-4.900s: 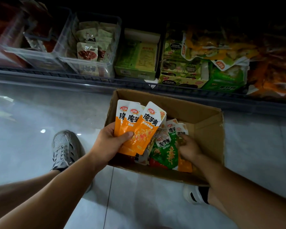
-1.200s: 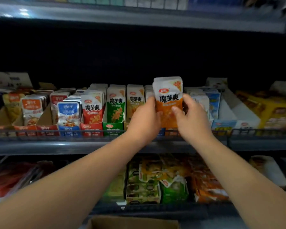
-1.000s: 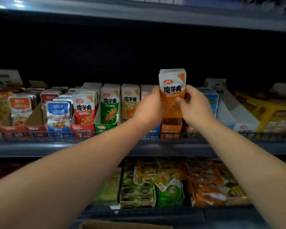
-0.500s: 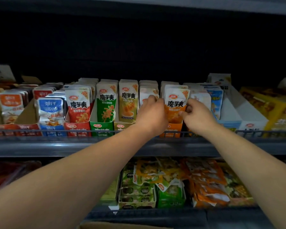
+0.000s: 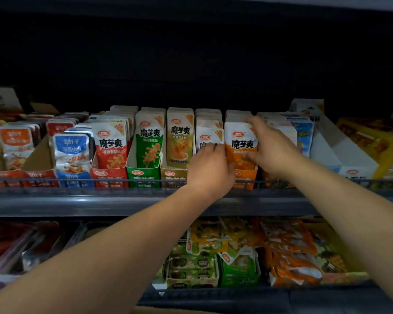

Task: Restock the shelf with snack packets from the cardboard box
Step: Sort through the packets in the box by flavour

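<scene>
The orange snack packets (image 5: pixel 241 143) stand upright in an orange display carton (image 5: pixel 245 177) on the middle shelf (image 5: pixel 77 200). My left hand (image 5: pixel 210 168) is at the stack's left edge, its fingers curled against the front packet. My right hand (image 5: pixel 270 146) grips the stack from the right, with fingers reaching over the top edge and the thumb on the front face. Only a thin brown strip of the cardboard box (image 5: pixel 168 312) shows at the bottom edge.
Neighbouring cartons hold a gold row (image 5: pixel 179 137), a green row (image 5: pixel 149 141), a red row (image 5: pixel 110 146) and blue packets (image 5: pixel 72 150). A wire rail (image 5: pixel 123 181) runs along the shelf front. White cartons (image 5: pixel 340 155) stand to the right. Loose bags (image 5: pixel 288 250) fill the shelf below.
Both hands carried the orange packets up from the box, then lowered them into the orange carton. My right fingers have since moved up onto the stack's top edge.
</scene>
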